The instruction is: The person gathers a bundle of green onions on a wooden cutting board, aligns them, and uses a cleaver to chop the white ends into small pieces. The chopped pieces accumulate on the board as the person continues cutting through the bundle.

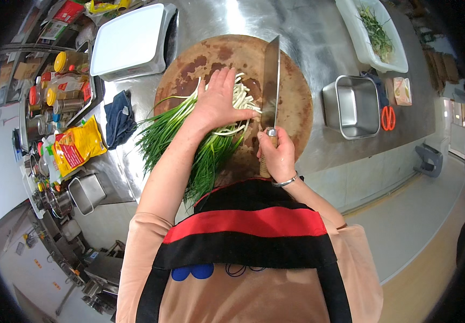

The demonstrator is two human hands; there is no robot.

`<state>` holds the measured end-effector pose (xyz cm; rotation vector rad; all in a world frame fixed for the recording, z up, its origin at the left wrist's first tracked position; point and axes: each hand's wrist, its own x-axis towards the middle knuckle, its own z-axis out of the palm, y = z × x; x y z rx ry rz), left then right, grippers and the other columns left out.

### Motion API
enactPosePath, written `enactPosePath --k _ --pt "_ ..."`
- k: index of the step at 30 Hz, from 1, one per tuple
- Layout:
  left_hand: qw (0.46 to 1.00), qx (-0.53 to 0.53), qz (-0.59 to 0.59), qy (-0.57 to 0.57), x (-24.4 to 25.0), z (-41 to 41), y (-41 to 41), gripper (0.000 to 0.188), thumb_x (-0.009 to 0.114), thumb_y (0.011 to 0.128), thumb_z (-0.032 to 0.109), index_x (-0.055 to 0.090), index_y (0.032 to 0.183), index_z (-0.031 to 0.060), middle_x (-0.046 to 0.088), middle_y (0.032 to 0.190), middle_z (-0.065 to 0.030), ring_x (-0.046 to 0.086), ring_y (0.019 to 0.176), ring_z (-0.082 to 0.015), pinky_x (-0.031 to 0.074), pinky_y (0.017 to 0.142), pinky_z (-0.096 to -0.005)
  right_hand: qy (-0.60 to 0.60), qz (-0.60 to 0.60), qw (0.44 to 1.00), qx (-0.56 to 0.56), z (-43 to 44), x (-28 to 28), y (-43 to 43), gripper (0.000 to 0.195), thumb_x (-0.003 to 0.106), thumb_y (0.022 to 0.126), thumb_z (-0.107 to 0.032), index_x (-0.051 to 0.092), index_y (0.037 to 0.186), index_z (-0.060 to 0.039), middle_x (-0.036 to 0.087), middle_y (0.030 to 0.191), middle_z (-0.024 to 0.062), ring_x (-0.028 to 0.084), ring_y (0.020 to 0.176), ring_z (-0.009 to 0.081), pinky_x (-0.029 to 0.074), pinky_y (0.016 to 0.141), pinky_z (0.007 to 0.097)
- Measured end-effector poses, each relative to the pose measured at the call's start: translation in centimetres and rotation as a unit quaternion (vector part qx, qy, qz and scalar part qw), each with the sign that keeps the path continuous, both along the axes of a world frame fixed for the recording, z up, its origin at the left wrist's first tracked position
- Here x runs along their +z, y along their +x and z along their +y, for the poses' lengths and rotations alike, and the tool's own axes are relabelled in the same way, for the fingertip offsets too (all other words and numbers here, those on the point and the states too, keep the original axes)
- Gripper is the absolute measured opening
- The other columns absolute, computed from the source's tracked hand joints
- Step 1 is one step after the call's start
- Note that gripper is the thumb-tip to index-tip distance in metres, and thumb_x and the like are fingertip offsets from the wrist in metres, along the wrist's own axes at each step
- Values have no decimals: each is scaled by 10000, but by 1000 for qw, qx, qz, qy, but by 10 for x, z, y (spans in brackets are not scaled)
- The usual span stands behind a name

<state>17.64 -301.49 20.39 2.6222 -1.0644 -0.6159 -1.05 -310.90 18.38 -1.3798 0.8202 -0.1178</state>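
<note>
My left hand (218,101) lies flat across a bundle of garlic chives (232,151), fingers stretched out and thumb spread toward the blade, holding the stalks down. The white stalk ends (244,97) show to the right of its fingers; the green leaves trail toward me and to the left. My right hand (279,155) grips the wooden handle of a cleaver (271,80). Its broad blade points away from me, just right of the white ends, over a round wooden chopping board (297,105). Part of the bundle is hidden beneath my left hand and forearm.
On the steel counter (309,44) stand a white-lidded tub (129,38), a dark cloth (119,119) and a steel container (351,107). Orange-handled scissors (388,118) lie beside it. A white bin (398,48) holds green trimmings. Jars (69,61) and a yellow packet (80,143) crowd the left.
</note>
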Motion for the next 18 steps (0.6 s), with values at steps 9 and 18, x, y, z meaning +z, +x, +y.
enactPosePath --k 9,18 --pt "994 11 -100 -30 -14 -3 -18 858 785 737 361 409 1430 24 486 1417 -189 444 1345 -324 355 1074 -515 -38 -35 997 51 3 -6 21 221 665 935 -142 532 1028 8 575 703 21 568 551 102 458 499 275" --pt "986 21 -158 -57 -21 -3 -23 654 725 777 343 538 1331 51 572 1324 -146 522 1254 -303 389 1008 -488 -42 4 993 111 -27 1 39 162 639 949 -153 558 967 -14 585 751 -1 542 546 76 445 495 250"
